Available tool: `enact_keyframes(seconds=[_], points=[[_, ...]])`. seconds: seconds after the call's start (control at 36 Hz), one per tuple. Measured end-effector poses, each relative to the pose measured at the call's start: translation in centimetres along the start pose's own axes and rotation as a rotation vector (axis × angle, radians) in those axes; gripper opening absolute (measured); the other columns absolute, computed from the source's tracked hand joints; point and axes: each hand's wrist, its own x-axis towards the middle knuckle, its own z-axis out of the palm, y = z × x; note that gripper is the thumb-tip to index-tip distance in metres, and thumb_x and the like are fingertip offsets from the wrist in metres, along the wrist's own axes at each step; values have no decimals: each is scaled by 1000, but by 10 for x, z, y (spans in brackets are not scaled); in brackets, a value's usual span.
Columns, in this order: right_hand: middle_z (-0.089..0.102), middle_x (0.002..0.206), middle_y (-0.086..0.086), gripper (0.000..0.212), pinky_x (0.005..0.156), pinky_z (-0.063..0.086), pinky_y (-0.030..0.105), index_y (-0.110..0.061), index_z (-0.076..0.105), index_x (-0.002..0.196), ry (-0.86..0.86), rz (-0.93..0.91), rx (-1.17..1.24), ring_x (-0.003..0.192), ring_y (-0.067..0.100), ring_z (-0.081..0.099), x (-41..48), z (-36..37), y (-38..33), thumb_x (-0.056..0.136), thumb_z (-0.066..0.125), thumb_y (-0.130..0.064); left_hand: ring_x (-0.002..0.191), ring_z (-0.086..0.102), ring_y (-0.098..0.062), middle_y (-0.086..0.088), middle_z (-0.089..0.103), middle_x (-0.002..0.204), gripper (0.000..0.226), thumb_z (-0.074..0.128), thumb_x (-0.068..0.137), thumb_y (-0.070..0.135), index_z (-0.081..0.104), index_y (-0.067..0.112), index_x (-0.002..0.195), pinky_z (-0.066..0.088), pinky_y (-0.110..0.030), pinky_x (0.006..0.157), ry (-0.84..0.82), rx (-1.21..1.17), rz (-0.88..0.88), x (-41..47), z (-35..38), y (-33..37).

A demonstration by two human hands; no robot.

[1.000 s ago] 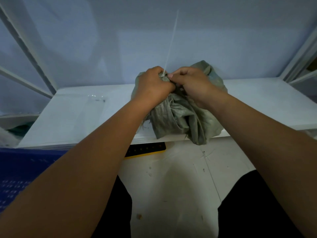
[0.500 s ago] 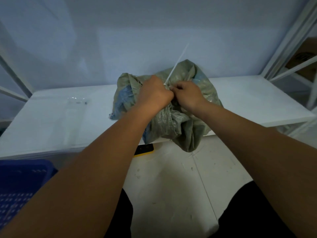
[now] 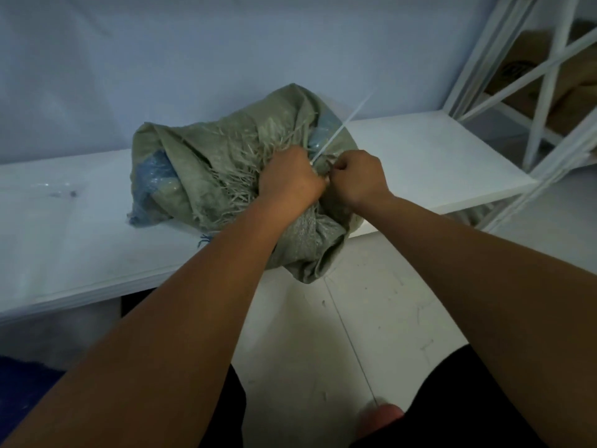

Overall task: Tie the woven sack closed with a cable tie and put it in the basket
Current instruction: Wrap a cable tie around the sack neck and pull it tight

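A grey-green woven sack (image 3: 206,163) with frayed edges lies on the white shelf (image 3: 420,150), its lower part hanging over the front edge. My left hand (image 3: 287,176) is clenched on the gathered neck of the sack. My right hand (image 3: 358,176) pinches the cable tie at the neck, right beside the left hand. The white cable tie (image 3: 342,127) sticks up and to the right from between my hands. A corner of the blue basket (image 3: 22,379) shows at the lower left.
A white metal rack frame (image 3: 546,92) stands at the right with a cardboard box (image 3: 529,66) behind it. A small clear plastic wrapper (image 3: 61,192) lies on the left of the shelf. The floor below is pale, and my knees are at the bottom.
The view has swung right and down. The sack's frayed mouth has spread out to the left. The tie's free end now leans right instead of pointing straight up.
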Motion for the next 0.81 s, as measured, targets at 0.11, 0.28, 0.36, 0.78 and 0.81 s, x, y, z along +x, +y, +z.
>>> enact_keyframes(seconds=[0.11,0.28,0.36,0.78,0.81], points=[[65,88,9,14,67,39,27,-4,68,88,38,111,-29,79,23,57,8,-7,23,88,56,-10,79,66,-27,-5,61,80,10,62,77,20,63,12,83,45,-27,60,-10,-11,-14,6,23,9],[67,105,15,20,73,40,27,-5,68,105,-42,275,-119,103,32,65,17,-2,61,93,54,-13,78,65,-25,-5,63,82,16,63,77,24,65,11,86,46,-26,61,-14,-26,4,13,46,19],[66,100,12,11,72,42,29,-9,64,96,-65,304,-145,104,33,66,21,3,73,90,56,-13,68,57,-21,1,52,70,12,64,75,21,57,12,81,42,-25,56,-33,7,-2,18,52,20],[59,131,11,36,104,33,37,-14,56,130,-305,242,-423,126,32,50,59,38,98,94,54,-15,75,56,-22,-4,57,84,20,66,75,23,61,11,91,53,-30,66,-34,-13,-36,43,69,22],[57,134,11,37,105,33,38,-13,55,133,-304,240,-434,128,32,48,61,39,98,96,53,-14,75,57,-22,-4,57,83,19,66,75,23,61,11,90,53,-30,67,-31,-18,-32,44,69,21]])
